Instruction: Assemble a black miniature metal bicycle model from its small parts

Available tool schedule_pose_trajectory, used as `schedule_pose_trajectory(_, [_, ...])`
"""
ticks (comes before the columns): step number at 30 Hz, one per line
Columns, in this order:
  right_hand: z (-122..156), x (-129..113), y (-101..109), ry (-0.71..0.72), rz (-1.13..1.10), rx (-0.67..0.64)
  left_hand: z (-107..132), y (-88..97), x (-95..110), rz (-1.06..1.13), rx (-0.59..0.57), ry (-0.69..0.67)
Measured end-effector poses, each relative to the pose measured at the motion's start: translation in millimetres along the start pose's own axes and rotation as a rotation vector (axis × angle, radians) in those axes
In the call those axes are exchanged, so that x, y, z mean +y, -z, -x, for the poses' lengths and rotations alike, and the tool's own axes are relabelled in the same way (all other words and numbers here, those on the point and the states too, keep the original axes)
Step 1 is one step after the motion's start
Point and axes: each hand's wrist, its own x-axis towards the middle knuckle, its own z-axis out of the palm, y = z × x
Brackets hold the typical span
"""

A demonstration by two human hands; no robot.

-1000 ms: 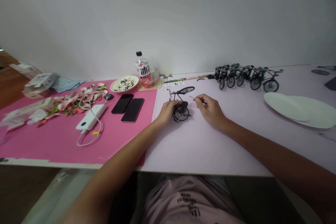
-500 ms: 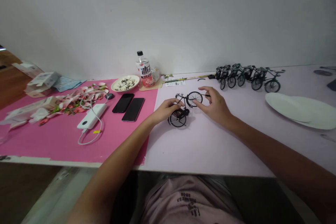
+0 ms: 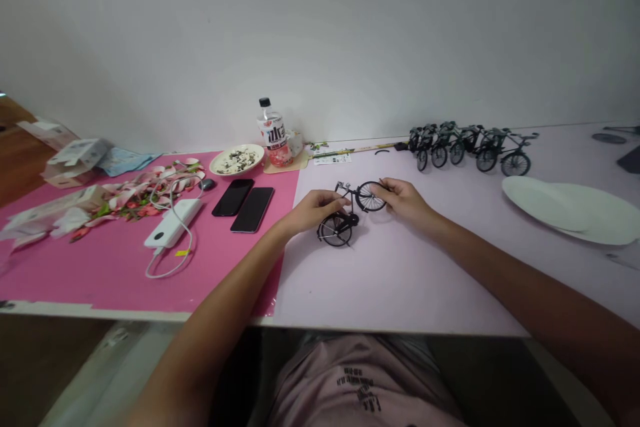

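A small black model bicycle (image 3: 353,213) is held tilted just over the pale table, one wheel low at the left and the other raised at the right. My left hand (image 3: 319,209) grips it around the frame near the seat or handlebar end; the fingertips partly cover that area. At the raised wheel (image 3: 370,197), my right hand (image 3: 405,200) is closed, with thumb and fingers pinching its right rim. Whether a thin black part lies between those fingers is hidden.
Several finished model bicycles (image 3: 470,147) stand in a row along the wall. White plates (image 3: 575,210) lie at the right. On the pink sheet at left are two phones (image 3: 253,209), a power bank (image 3: 173,223), petals and a bowl (image 3: 237,160). A bottle (image 3: 275,133) stands behind.
My right hand has moved in, its fingers going from spread around a thin black piece to closed on the raised wheel's rim. The left hand keeps its hold.
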Motion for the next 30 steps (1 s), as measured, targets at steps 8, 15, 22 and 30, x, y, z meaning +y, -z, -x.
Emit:
schedule_pose_trajectory(8, [-7,12,4,0.070,-0.078,0.167,2,13.6,4,0.056,0.086,0.035])
schedule_pose_trajectory(15, [7,-1,2,0.447,0.411,0.340,3,11.6,5,0.060,0.145,0.049])
schedule_pose_trajectory(22, [13,1,-6,0.754,0.591,0.069,2,3.1,3,0.077,0.122,0.046])
schedule_pose_trajectory(30, [12,3,-6,0.779,0.621,0.012,3,0.3,3,0.080,0.144,0.071])
